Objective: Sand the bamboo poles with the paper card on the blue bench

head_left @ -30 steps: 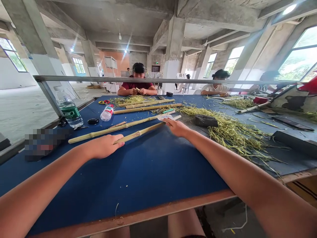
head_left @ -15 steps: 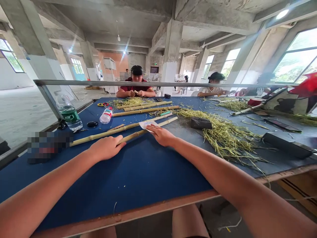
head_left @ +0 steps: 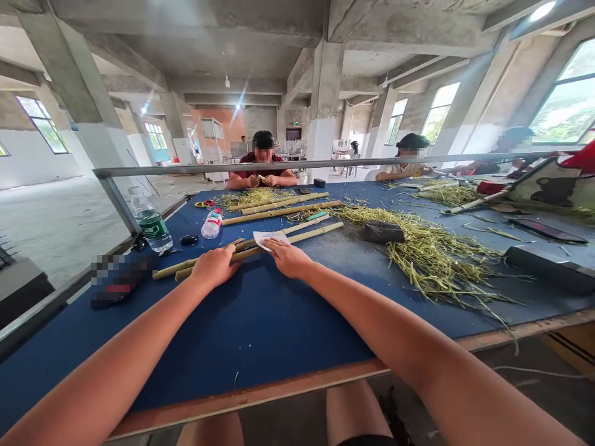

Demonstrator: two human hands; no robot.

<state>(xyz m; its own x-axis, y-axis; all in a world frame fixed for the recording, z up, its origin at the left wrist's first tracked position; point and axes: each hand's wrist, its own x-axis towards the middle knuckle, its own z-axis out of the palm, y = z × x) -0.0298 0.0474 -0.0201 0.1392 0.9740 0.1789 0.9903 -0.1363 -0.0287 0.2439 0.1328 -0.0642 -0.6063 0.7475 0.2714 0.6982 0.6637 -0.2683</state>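
Observation:
My left hand (head_left: 214, 266) is closed around a bamboo stick (head_left: 318, 232), whose left end shows past my wrist. Just right of it, my right hand (head_left: 290, 259) presses a white sheet with blue print, apparently sandpaper (head_left: 269, 237), onto the same stick. Its fingers lie over the sheet, and the underside of the sheet is hidden. A second bamboo stick (head_left: 168, 271) lies close behind the held one, partly covered by my left hand and the sheet. Farther back, more bamboo sticks (head_left: 283, 212) rest on the blue table (head_left: 232, 347).
Left stand a large water bottle (head_left: 153, 226), a smaller bottle (head_left: 212, 224) and a black oval object (head_left: 189, 240). A dark block (head_left: 383, 231) sits beside a pile of plant shavings (head_left: 432, 254). A metal rail (head_left: 325, 164) crosses ahead; several people work beyond it.
My right hand has slid the sheet left along the stick, closer to my left hand. The stick's left end now shows beyond my left wrist. The view has shifted slightly.

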